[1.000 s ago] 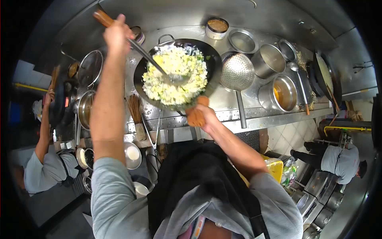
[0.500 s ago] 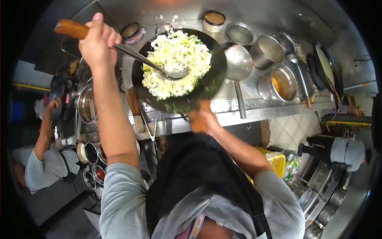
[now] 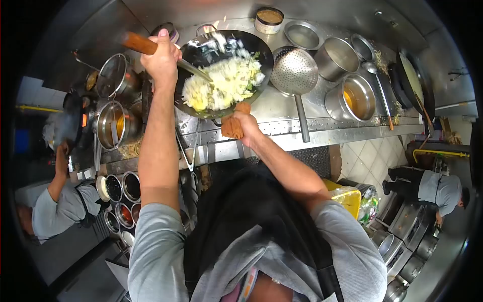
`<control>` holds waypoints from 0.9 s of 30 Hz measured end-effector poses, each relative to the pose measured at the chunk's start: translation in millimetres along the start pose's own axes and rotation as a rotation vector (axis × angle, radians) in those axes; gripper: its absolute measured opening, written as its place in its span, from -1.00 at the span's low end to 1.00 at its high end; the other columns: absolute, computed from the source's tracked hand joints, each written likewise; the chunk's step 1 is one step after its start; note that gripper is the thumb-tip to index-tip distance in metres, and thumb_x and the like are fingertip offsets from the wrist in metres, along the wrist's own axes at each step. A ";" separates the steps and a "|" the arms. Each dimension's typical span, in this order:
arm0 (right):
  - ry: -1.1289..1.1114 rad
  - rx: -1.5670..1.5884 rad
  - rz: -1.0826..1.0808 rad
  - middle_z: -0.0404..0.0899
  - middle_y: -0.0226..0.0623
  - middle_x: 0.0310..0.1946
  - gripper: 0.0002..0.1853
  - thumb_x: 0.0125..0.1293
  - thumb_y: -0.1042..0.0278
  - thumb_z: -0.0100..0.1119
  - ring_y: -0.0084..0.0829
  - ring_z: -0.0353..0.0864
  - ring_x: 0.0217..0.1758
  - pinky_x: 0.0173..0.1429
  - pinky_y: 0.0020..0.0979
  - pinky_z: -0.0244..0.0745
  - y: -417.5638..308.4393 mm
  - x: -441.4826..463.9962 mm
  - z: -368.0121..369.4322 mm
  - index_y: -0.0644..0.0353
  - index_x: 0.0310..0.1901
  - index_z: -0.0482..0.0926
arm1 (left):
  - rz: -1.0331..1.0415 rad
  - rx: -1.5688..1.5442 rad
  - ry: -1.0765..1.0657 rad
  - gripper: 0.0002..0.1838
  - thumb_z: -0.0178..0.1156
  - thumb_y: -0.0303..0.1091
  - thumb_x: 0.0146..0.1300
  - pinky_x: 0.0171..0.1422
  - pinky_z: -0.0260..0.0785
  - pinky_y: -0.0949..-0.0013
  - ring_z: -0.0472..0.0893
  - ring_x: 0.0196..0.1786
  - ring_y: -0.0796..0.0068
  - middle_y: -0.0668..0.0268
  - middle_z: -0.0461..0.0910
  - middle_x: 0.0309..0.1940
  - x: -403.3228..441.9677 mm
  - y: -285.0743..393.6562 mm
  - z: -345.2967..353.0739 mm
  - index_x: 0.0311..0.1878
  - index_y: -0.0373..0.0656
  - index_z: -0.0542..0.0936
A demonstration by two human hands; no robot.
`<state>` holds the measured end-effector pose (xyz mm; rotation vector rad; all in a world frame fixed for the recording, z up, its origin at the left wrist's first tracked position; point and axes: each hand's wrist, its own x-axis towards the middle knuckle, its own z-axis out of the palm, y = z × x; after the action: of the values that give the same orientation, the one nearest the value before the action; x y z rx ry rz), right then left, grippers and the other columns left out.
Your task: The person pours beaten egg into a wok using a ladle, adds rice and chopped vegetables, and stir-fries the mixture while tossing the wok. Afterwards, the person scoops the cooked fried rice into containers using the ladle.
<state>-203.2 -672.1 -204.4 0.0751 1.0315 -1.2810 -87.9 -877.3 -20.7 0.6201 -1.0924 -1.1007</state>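
Note:
My left hand (image 3: 161, 60) is closed around the wooden handle (image 3: 140, 43) of a metal ladle, its shaft (image 3: 193, 69) slanting down into the food. My right hand (image 3: 244, 126) grips the near side of a black wok (image 3: 264, 68) through a folded brown cloth (image 3: 232, 127). Inside the wok, pale yellow-white chopped food (image 3: 216, 88) with green bits is blurred by motion, some of it in the air near the far rim. Food hides the ladle's bowl. Small flames (image 3: 221, 24) show behind the wok.
Right of the wok lie a perforated skimmer (image 3: 294, 70), a steel pot (image 3: 338, 56) and a pot of yellow liquid (image 3: 350, 99). An open tin (image 3: 269, 21) stands behind. More pots (image 3: 113, 125) sit at left. Co-workers (image 3: 70, 209) (image 3: 437, 189) stand at both sides.
The wok has tilted and shifted slightly away and left, and its food has been thrown up. My left hand with the ladle has moved right and nearer. My right hand moved left and away.

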 end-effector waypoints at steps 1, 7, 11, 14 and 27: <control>-0.032 -0.017 -0.044 0.59 -0.13 -0.21 -0.71 0.23 0.41 0.09 -0.18 0.67 -0.23 -0.13 -0.13 0.64 9.1 6.4 -6.7 0.32 -0.03 0.46 | 0.022 -0.001 0.014 -0.66 0.18 -0.37 0.43 -0.60 0.20 0.32 0.22 -0.72 0.58 0.48 0.20 -0.74 14.7 -14.5 -7.8 -0.47 0.00 0.30; -0.087 0.018 -0.051 0.60 -0.11 -0.15 -0.68 0.25 0.41 0.07 -0.20 0.67 -0.14 -0.09 -0.16 0.64 16.0 -54.5 -65.7 0.28 0.03 0.44 | -0.089 -0.186 -0.272 -0.62 0.21 -0.31 0.42 -0.60 0.17 0.36 0.21 -0.72 0.59 0.49 0.20 -0.73 67.7 105.7 -37.2 -0.52 0.00 0.30; 0.014 -0.045 0.040 0.61 -0.07 -0.14 -0.68 0.34 0.34 0.05 -0.16 0.69 -0.17 -0.16 -0.08 0.66 -6.3 5.8 9.2 0.25 0.09 0.43 | 0.038 0.077 0.073 -0.69 0.35 -0.25 0.34 -0.64 0.19 0.43 0.37 -0.69 0.59 0.42 0.39 -0.69 6.8 28.4 -0.6 -0.43 -0.14 0.46; -0.120 -0.121 0.028 0.61 -0.10 -0.07 -0.57 0.29 0.30 0.06 -0.19 0.66 -0.05 -0.02 -0.15 0.65 8.8 -27.2 -31.7 0.24 0.17 0.41 | 0.044 0.507 -0.575 -0.83 0.26 -0.38 0.34 -0.19 0.44 0.40 0.52 -0.42 0.53 0.41 0.53 -0.52 7.7 31.6 -38.2 -0.35 -0.17 0.49; -0.201 -0.220 0.101 0.69 -0.31 -0.14 -0.56 0.34 0.11 0.01 -0.41 0.71 -0.23 -0.29 -0.39 0.62 -37.7 92.8 -26.8 0.26 0.09 0.56 | -0.171 1.125 -0.043 -0.51 0.32 -0.44 0.19 0.35 0.37 0.13 0.52 0.26 0.10 0.09 0.55 0.20 -368.4 120.9 -153.2 0.22 -0.21 0.52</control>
<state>-256.2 -739.1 -263.4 -0.1645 0.9757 -1.0540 80.7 -508.5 -117.3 1.5880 -1.6941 -0.5470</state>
